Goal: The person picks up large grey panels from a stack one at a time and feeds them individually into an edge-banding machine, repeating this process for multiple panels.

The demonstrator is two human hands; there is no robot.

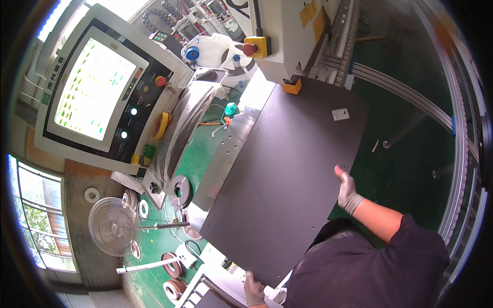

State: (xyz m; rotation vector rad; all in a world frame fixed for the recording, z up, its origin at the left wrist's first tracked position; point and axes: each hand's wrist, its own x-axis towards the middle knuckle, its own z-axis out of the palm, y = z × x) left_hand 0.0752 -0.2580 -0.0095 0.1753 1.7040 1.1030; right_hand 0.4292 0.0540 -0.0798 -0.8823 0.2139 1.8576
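Observation:
A large dark grey panel [277, 174] with small holes along its edges lies slantwise in front of me, a white label [340, 114] stuck near its far right corner. My right hand [347, 190], in a pale glove with bare fingertips, grips the panel's right edge; the thumb shows and the other fingers are hidden. At the near left corner my gloved left hand [253, 290] holds the panel's edge, thumb up, with its fingers mostly out of sight. The panel's far end reaches under a beige machine head with an orange block [291, 87].
A control console [97, 87] with a lit screen stands on the left. Beside the panel are a metal plate [231, 143], a standing fan [114, 226] and rolls of edging tape [175, 288]. A red stop button [249, 49] sits on the machine; metal rails [405, 95] run on the right.

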